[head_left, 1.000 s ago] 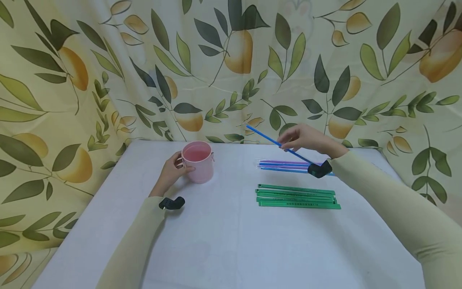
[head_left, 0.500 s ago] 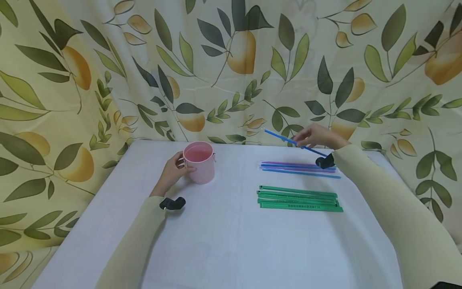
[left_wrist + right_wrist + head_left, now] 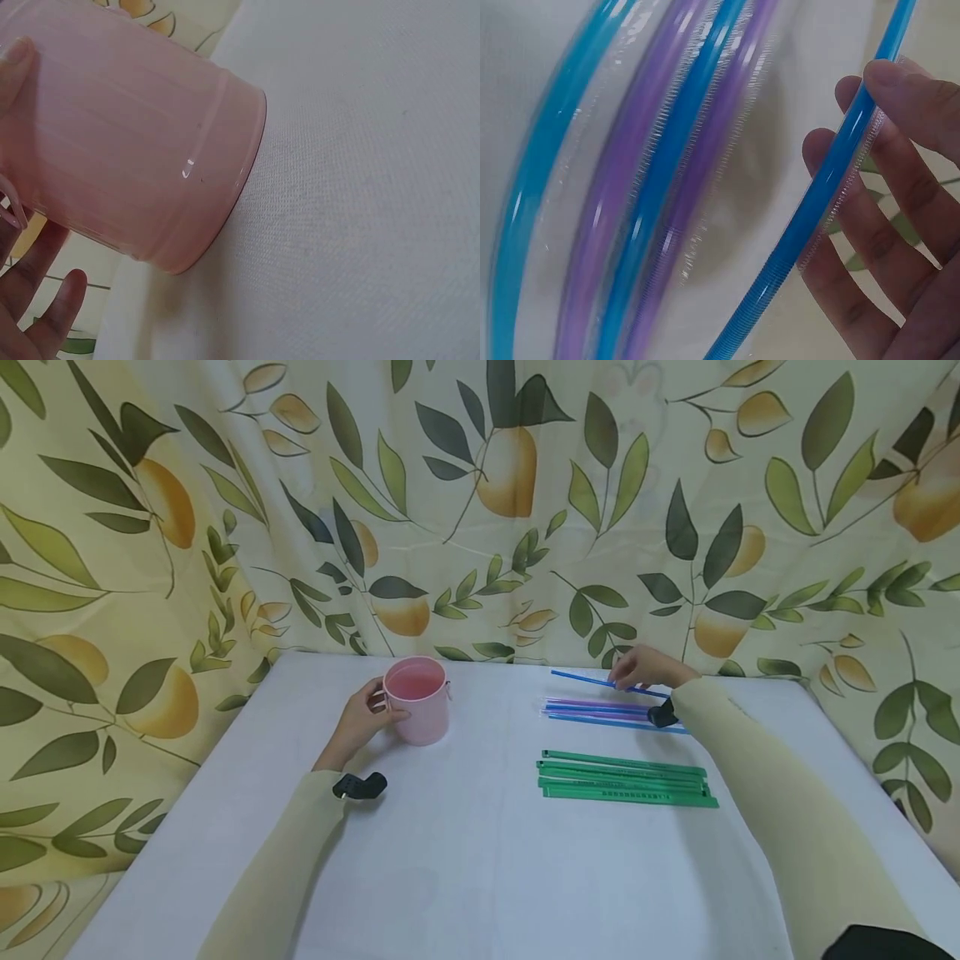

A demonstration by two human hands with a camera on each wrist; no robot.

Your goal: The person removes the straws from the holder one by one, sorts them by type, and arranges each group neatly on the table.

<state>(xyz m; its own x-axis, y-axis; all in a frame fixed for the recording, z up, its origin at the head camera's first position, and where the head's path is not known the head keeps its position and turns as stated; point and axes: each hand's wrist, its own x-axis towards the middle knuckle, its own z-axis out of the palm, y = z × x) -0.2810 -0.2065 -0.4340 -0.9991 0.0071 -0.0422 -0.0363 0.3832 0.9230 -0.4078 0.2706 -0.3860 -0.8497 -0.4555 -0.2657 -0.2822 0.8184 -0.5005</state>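
Note:
At the back left of the table, my left hand (image 3: 360, 720) holds a pink bucket (image 3: 426, 714) upright, thumb on its side and fingers round by the handle. The left wrist view shows the bucket's lower wall (image 3: 150, 142) and base at the cloth. On the right, my right hand (image 3: 647, 667) pinches a blue drinking straw (image 3: 840, 154) in a clear wrapper between thumb and fingertips; its ribbed bend shows in the right wrist view. The straw lies low behind a row of wrapped blue and purple straws (image 3: 592, 710), roughly parallel to them.
Several flat green strips (image 3: 626, 779) with dark printing lie in front of the straws. A white cloth covers the table (image 3: 450, 860). Close behind the back edge hangs a curtain (image 3: 480, 568) patterned with leaves and fruit.
My right hand has moved right, then down toward the table behind the straw row, with the blue straw turning almost level. My left hand keeps holding the bucket in place.

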